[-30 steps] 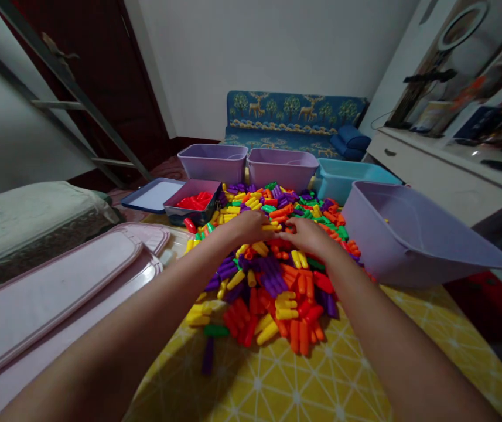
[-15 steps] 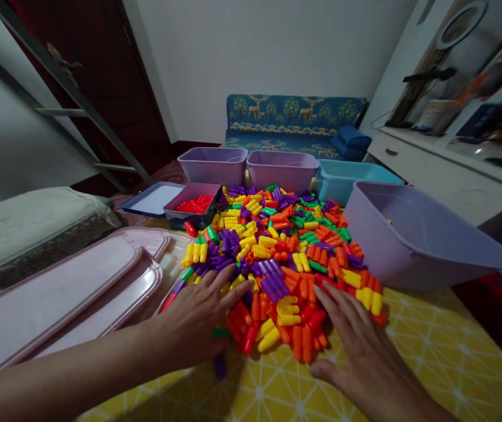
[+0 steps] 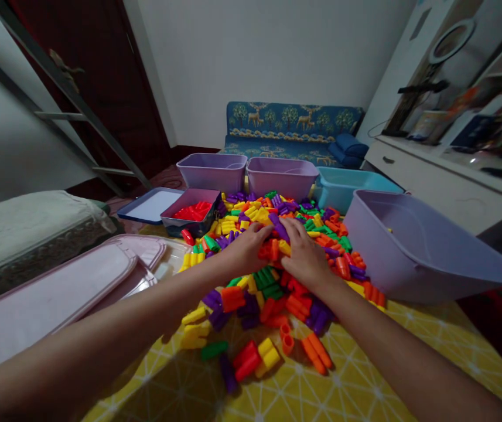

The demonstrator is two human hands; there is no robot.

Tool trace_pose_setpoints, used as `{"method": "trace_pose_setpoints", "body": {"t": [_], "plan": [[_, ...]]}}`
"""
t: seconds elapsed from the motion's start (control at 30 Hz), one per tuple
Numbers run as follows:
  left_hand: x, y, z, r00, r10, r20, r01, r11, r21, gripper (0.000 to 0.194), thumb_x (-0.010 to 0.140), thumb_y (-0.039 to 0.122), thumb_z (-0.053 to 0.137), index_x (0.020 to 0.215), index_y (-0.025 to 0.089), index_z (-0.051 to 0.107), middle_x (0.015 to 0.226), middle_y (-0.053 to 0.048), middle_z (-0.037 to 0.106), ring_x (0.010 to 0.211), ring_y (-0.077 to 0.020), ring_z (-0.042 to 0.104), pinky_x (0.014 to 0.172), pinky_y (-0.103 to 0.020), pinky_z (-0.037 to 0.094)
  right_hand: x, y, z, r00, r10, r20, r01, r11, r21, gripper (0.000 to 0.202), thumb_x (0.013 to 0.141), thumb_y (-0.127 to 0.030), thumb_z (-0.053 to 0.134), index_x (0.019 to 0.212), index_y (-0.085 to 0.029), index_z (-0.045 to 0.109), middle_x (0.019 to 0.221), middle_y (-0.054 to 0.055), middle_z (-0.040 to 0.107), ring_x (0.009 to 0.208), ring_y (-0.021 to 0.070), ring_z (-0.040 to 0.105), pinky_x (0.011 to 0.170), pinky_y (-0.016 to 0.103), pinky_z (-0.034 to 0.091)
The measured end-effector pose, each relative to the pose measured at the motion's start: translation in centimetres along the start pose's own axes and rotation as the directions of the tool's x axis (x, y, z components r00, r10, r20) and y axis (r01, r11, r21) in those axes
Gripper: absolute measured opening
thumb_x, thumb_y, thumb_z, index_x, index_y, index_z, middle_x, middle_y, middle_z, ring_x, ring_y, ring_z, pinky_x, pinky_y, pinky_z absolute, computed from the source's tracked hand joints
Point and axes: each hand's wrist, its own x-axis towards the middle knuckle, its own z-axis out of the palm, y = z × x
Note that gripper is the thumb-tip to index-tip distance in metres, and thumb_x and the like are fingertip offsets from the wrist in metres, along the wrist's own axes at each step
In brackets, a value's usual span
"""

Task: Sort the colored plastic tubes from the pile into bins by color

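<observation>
- The left hand (image 3: 248, 249) and the right hand (image 3: 306, 255) are above the middle of the heap, with their fingers turned toward each other. Both are half curled, not fully spread.
- Between them is a small group of plastic pieces (image 3: 273, 251), orange, yellow and purple. They seem cupped from two sides, probably because many small loose pieces are easier to gather in this way. If any finger firmly grips a piece, I cannot tell.
- The heap of coloured pieces (image 3: 269, 285) lies on the bench (image 3: 342, 392), which has a yellow patterned cloth. Some pieces lie apart at the near side, such as a red one (image 3: 247, 360) and a green one (image 3: 214, 350).
- Around the heap stand two purple tubs (image 3: 213, 177) and a blue tub (image 3: 338, 194) at the far side, and a larger purple tub (image 3: 386, 272) at the right. Perhaps they are placed so to be within reach, and they also limit the spreading.
- At the left, a tin (image 3: 187, 227) keeps red pieces (image 3: 194, 211) separate; pink lids (image 3: 57, 284) occupy the space nearer.
- The left forearm (image 3: 145, 325) hides part of the heap's left side.
</observation>
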Motion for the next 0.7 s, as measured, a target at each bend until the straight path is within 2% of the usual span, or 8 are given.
{"method": "trace_pose_setpoints", "body": {"t": [0.07, 0.17, 0.23, 0.33, 0.4, 0.5, 0.57, 0.7], "plan": [[2.0, -0.8, -0.5, 0.999, -0.028, -0.02, 0.028, 1.0, -0.006, 0.074, 0.069, 0.008, 0.074, 0.14, 0.011, 0.051, 0.133, -0.018, 0.05, 0.12, -0.0288, 0.052, 0.105, -0.033, 0.043, 2.1, 0.2, -0.4, 0.998, 0.059, 0.018, -0.059, 0.997, -0.04, 0.073, 0.074, -0.014, 0.055, 0.145, -0.015, 0.038, 0.145, 0.012, 0.042, 0.124, 0.0283, 0.051, 0.096, 0.038, 0.049], [3.7, -1.5, -2.3, 0.998, -0.028, 0.048, 0.029, 0.999, -0.027, 0.07, 0.066, 0.015, 0.083, 0.132, 0.012, 0.061, 0.127, -0.013, 0.058, 0.117, -0.028, 0.055, 0.105, -0.031, 0.043, 2.9, -0.6, -1.4, 0.995, 0.096, -0.018, -0.098, 0.987, -0.126, 0.062, 0.08, -0.023, 0.059, 0.14, -0.013, 0.045, 0.136, 0.015, 0.05, 0.119, 0.0312, 0.052, 0.098, 0.041, 0.044], [4.0, -1.9, -4.1, 0.995, -0.074, 0.066, 0.079, 0.995, -0.061, 0.059, 0.071, 0.02, 0.082, 0.127, 0.012, 0.065, 0.119, -0.009, 0.064, 0.109, -0.0256, 0.061, 0.1, -0.029, 0.046, 2.0, -2.2, -1.8, 0.997, 0.043, -0.068, -0.053, 0.987, -0.15, 0.047, 0.084, -0.022, 0.057, 0.13, -0.014, 0.054, 0.126, 0.013, 0.056, 0.117, 0.0305, 0.05, 0.1, 0.042, 0.039], [3.7, -2.4, -6.9, 0.984, -0.166, 0.063, 0.172, 0.98, -0.101, 0.059, 0.066, 0.011, 0.082, 0.123, 0.013, 0.067, 0.111, -0.006, 0.067, 0.093, -0.0209, 0.066, 0.084, -0.022, 0.051, 0.1, -5.4, -1.4, 0.993, -0.113, -0.044, 0.107, 0.987, -0.117, 0.023, 0.087, -0.022, 0.054, 0.106, -0.014, 0.063, 0.109, 0.012, 0.061, 0.105, 0.0274, 0.052, 0.093, 0.041, 0.039], [3.3, -2.9, -8.4, 0.98, -0.163, 0.111, 0.171, 0.983, -0.072, 0.053, 0.064, 0.008, 0.08, 0.116, 0.014, 0.071, 0.103, -0.004, 0.069, 0.089, -0.0192, 0.066, 0.077, -0.018, 0.05, -0.6, -7.6, -0.4, 0.974, -0.225, 0.012, 0.225, 0.972, -0.064, 0.023, 0.088, -0.03, 0.056, 0.101, -0.013, 0.064, 0.107, 0.013, 0.061, 0.104, 0.0279, 0.051, 0.089, 0.041, 0.039], [2.6, -3.9, -9.9, 0.974, -0.15, 0.168, 0.157, 0.987, -0.024, 0.032, 0.076, 0.014, 0.069, 0.107, 0.012, 0.075, 0.094, -0.004, 0.07, 0.087, -0.018, 0.066, 0.075, -0.017, 0.049, -0.6, -10.7, 1.6, 0.925, -0.376, 0.044, 0.376, 0.926, 0.015, 0.021, 0.09, -0.03, 0.053, 0.101, -0.016, 0.065, 0.114, 0.01, 0.06, 0.109, 0.0277, 0.049, 0.092, 0.042, 0.037], [2.2, -4.8, -10.4, 0.977, -0.154, 0.144, 0.161, 0.986, -0.039, 0.032, 0.079, 0.017, 0.064, 0.109, 0.011, 0.074, 0.095, -0.005, 0.071, 0.085, -0.0177, 0.065, 0.072, -0.017, 0.048, -0.3, -12.6, 3.2, 0.886, -0.462, 0.04, 0.461, 0.887, 0.042, 0.021, 0.09, -0.031, 0.055, 0.103, -0.017, 0.065, 0.117, 0.009, 0.06, 0.113, 0.0272, 0.048, 0.098, 0.044, 0.034], [1.4, -5.8, -10.1, 0.981, -0.169, 0.098, 0.176, 0.982, -0.073, 0.034, 0.079, 0.023, 0.063, 0.108, 0.011, 0.075, 0.089, -0.004, 0.071, 0.077, -0.0171, 0.064, 0.065, -0.017, 0.046, 0.3, -15.3, 6.4, 0.794, -0.607, 0.011, 0.605, 0.793, 0.07, 0.039, 0.091, -0.046, 0.054, 0.118, -0.018, 0.059, 0.132, 0.011, 0.054, 0.124, 0.0289, 0.042, 0.109, 0.051, 0.023]]}}
